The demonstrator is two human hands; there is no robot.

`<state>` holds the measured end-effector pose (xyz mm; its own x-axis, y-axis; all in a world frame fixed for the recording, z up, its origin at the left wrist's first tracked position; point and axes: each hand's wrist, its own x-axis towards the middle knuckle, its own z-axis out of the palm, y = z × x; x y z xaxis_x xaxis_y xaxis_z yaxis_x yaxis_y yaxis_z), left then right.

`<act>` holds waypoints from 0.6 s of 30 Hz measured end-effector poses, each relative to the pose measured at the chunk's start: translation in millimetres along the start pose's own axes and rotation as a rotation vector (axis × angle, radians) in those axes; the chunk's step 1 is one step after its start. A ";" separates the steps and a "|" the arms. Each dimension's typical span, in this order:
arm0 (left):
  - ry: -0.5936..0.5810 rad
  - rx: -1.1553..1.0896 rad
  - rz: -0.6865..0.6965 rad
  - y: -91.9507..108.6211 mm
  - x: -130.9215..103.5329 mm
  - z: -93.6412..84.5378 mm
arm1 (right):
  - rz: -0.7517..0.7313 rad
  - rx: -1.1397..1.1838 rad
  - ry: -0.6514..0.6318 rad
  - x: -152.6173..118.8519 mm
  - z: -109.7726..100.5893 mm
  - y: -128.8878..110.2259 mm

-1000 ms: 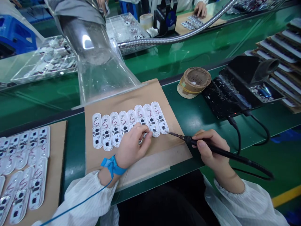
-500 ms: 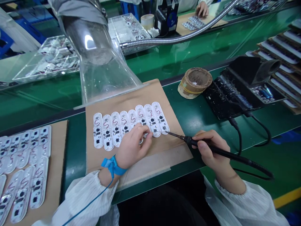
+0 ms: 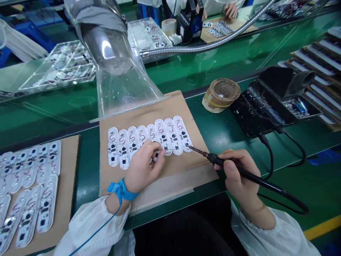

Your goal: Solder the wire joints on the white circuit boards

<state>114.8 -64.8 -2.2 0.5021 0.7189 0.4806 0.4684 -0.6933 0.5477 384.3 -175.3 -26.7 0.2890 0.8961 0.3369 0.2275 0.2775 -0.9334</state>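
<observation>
My right hand [image 3: 241, 170] is closed around the handle of a soldering iron [image 3: 213, 158]. Its tip touches or nearly touches the lower end of the rightmost white oval circuit board [image 3: 182, 133]. My left hand [image 3: 145, 161], with a blue wrist strap [image 3: 123, 190] on it, pinches a thin strand of solder wire [image 3: 170, 149] that runs towards the iron's tip. Several such boards with red wires and black chips lie side by side in a row on a cardboard sheet [image 3: 138, 113]. My left hand covers the lower ends of some middle boards.
A clear fume hood [image 3: 125, 89] hangs behind the boards. More boards lie on cardboard [image 3: 66, 185] at left. A tape roll [image 3: 221, 94] and a black soldering station [image 3: 255, 106] stand at right, before stacked trays [image 3: 319, 71]. Across the bench are a co-worker's hands [image 3: 230, 10].
My left hand has shifted slightly left, away from the iron's tip. The tip now sits slightly higher on the rightmost board. The whole view has shifted a little.
</observation>
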 end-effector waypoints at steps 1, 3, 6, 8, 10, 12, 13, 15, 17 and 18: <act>0.009 -0.001 -0.005 -1.4 -0.7 -1.0 | 0.007 -0.012 -0.003 -1.1 4.2 -0.7; 0.012 -0.005 -0.009 -3.7 -0.9 -1.3 | 0.011 -0.036 -0.026 -2.5 9.6 0.3; -0.008 -0.013 -0.007 -5.0 0.5 0.8 | 0.021 -0.052 -0.036 -3.0 10.9 4.0; -0.021 -0.018 -0.004 -4.8 1.6 2.7 | 0.020 -0.045 -0.031 -2.6 9.7 5.4; -0.029 -0.018 -0.005 -4.6 2.1 4.1 | 0.012 -0.046 -0.045 -1.9 9.0 5.6; -0.033 -0.016 -0.005 -4.5 2.2 5.0 | 0.002 -0.053 -0.061 -1.1 9.1 4.8; -0.034 -0.016 -0.003 -4.6 2.1 5.3 | 0.001 -0.060 -0.067 -0.7 9.3 4.3; -0.039 -0.014 0.002 -4.6 2.0 5.6 | 0.000 -0.074 -0.067 -0.1 9.8 3.1; -0.046 -0.008 0.006 -4.4 2.0 5.8 | 0.005 -0.084 -0.060 0.2 10.2 1.9; -0.050 -0.003 0.006 -4.2 2.0 5.8 | 0.010 -0.085 -0.057 0.2 10.4 1.4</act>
<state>118.1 -60.7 -7.5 0.5406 0.7116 0.4487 0.4633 -0.6971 0.5472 375.0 -171.1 -29.3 0.2393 0.9176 0.3174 0.3036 0.2397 -0.9221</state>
